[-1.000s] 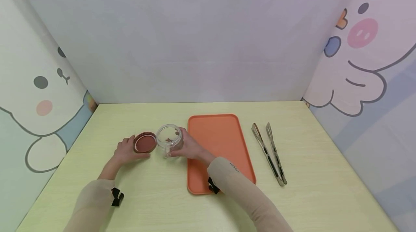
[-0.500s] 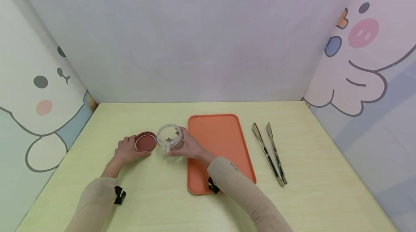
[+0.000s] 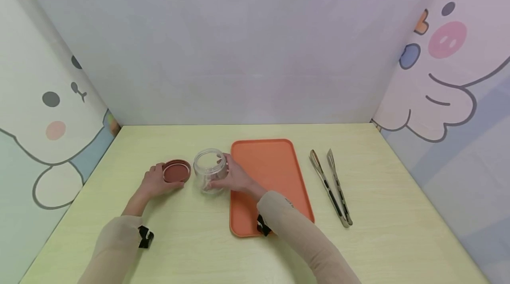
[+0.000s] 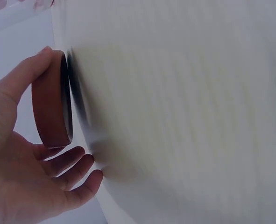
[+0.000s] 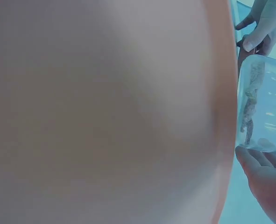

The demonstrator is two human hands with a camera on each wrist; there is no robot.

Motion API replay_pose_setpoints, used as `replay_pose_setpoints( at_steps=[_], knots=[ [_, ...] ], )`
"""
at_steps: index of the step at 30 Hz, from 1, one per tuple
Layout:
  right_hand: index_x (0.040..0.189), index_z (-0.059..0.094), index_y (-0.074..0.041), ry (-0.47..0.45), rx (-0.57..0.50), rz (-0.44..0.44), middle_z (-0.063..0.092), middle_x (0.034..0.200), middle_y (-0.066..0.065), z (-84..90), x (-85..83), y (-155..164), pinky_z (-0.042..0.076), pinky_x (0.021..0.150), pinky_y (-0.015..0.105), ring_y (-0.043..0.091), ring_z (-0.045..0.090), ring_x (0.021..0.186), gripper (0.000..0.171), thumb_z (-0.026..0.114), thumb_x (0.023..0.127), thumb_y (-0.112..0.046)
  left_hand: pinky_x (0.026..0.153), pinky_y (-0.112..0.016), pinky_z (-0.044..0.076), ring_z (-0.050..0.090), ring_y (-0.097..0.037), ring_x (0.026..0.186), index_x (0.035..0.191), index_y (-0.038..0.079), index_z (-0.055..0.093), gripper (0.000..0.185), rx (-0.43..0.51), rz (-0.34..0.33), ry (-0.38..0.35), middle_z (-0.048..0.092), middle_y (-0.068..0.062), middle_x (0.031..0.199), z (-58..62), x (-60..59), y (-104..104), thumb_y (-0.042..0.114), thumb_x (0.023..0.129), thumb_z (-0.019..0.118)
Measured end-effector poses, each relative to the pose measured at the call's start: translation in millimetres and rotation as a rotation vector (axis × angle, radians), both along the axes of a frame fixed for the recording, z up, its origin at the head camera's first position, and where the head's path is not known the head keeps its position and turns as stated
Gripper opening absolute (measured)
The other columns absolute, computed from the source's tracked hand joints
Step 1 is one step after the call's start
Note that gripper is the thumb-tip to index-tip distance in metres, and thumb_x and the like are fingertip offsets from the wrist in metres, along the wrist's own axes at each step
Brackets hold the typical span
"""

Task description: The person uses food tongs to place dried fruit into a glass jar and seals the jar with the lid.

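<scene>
Now | left hand (image 3: 153, 183) is gripping the red lid (image 3: 176, 171) on the table (image 3: 191, 239) | right hand (image 3: 235, 178) is clasping the open clear jar (image 3: 210, 170) beside the orange tray (image 3: 275, 164) | risk: contents (brownish bits) may be spilling if the jar tilts.

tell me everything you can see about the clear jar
The clear jar is a short, round, transparent container, plastic by the look of it, standing upright and uncapped on the pale wooden table. Small brownish bits lie inside. The right hand grips its side. It sits just left of the orange tray, with its reddish-brown lid lying apart to the left, held by the left hand.
</scene>
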State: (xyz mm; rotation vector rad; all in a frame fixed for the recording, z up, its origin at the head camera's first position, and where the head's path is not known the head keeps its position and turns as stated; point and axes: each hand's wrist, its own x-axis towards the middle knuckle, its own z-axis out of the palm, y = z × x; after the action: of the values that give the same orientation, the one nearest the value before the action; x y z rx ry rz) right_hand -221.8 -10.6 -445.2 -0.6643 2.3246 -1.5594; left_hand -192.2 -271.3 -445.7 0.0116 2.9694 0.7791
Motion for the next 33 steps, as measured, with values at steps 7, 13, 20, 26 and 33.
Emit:
replay_pose_setpoints(
  at_steps=[7,13,20,26,33],
  knots=[
    [0.134,0.028,-0.009,0.018,-0.05,0.021,0.043,0.125,0.007,14.0,3.5,6,0.031,0.093,0.035,0.01,0.04,0.111,0.089,0.079,0.064,-0.027,0.083,-0.057,0.033,0.035,-0.051,0.103,0.123,-0.022,0.019,0.098,0.099,0.007,0.008,0.031,-0.04,0.113,-1.0,-3.1,-6,0.04,0.068,0.073],
    [0.133,0.03,-0.018,0.035,-0.055,0.059,0.043,0.125,-0.004,15.4,4.2,13,0.034,0.091,0.035,0.009,0.04,0.113,0.084,0.078,0.066,-0.029,0.086,-0.055,0.032,0.033,-0.051,0.108,0.125,-0.021,0.011,0.101,0.212,0.063,-0.033,0.03,-0.042,0.118,-0.1,-2.3,-14,0.04,0.071,0.071],
    [0.133,0.029,-0.018,0.025,-0.033,0.065,0.045,0.121,-0.003,25.4,11.4,24,0.042,0.082,0.035,0.021,0.05,0.105,0.083,0.077,0.066,-0.03,0.088,-0.054,0.031,0.03,-0.049,0.112,0.129,-0.017,0.009,0.101,0.271,0.084,-0.06,0.027,-0.039,0.123,1.7,0.4,-16,0.042,0.073,0.069],
    [0.132,0.029,-0.013,0.034,-0.04,0.063,0.046,0.12,0.003,31.9,14.4,33,0.045,0.076,0.03,0.021,0.054,0.097,0.083,0.078,0.066,-0.028,0.091,-0.054,0.028,0.026,-0.046,0.118,0.134,-0.009,0.008,0.099,0.374,0.084,-0.036,0.024,-0.035,0.129,2.8,4.0,-12,0.042,0.074,0.069],
    [0.135,0.026,-0.01,0.092,0.02,0.065,0.041,0.122,0.002,34.4,15.2,43,0.045,0.075,0.03,0.025,0.048,0.104,0.09,0.077,0.064,-0.033,0.092,-0.054,0.027,0.019,-0.042,0.124,0.138,-0.003,0.003,0.095,0.562,0.039,-0.02,0.018,-0.029,0.135,8.5,8.8,-3,0.034,0.078,0.066]
  ],
)
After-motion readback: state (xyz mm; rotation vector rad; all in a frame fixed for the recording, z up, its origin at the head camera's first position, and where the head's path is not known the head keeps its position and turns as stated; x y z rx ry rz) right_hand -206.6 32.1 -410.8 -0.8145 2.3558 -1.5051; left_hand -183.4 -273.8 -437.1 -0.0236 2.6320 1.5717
